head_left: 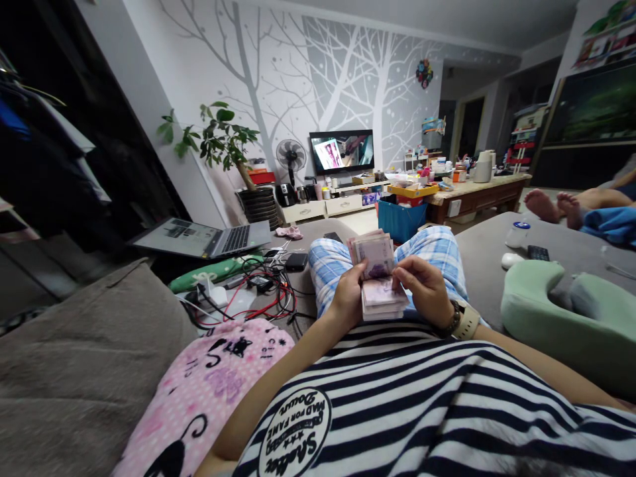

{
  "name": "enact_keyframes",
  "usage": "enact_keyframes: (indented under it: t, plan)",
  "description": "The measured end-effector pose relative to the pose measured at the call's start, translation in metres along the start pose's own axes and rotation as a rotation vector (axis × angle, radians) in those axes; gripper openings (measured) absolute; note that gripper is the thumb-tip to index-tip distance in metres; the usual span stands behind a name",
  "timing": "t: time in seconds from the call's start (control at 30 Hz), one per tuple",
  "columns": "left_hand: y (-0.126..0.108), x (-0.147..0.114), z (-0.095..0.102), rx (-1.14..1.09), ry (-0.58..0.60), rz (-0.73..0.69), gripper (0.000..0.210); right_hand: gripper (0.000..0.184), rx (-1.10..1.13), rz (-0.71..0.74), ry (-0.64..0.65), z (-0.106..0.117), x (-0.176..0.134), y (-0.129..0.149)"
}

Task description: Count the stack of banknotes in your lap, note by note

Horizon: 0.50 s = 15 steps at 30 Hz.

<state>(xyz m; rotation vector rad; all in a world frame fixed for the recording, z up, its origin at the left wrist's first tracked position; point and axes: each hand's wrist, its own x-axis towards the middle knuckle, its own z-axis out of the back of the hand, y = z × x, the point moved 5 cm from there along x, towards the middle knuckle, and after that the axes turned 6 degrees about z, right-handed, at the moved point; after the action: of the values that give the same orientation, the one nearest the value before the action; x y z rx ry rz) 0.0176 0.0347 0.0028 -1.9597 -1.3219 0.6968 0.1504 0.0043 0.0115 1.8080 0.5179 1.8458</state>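
A thick bundle of banknotes [373, 255], pale with purple print, is bent over in my left hand [348, 291]. The upper part stands up toward the far side, while the lower part [382, 301] hangs toward my striped shirt. My left hand is closed around the bundle's left side, with the thumb on the front. At the right edge, the curled thumb and fingers of my right hand [423, 288] pinch the notes near the bend. A watch and a dark bracelet are on my right wrist. Both hands are above my lap in blue checked trousers [432, 248].
To the left are a laptop [209, 240], tangled cables [278, 291] and a pink cushion [218, 384]. A green neck pillow [527, 298], a white mouse [510, 260] and a lidded jar [518, 234] lie right. Another person's feet [551, 204] rest beyond. A blue box [401, 218] stands ahead.
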Motion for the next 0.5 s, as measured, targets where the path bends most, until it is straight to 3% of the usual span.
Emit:
enact_keyframes:
  t: [0.3,0.5]
  plan:
    - [0.0,0.002,0.012,0.059,-0.035,-0.056,0.022,0.027,-0.093,-0.048,-0.143,0.009,0.005,-0.009]
    - [-0.001,-0.002,0.012,0.096,-0.029,-0.07,0.018,0.032,-0.085,-0.086,-0.126,0.009,0.007,-0.015]
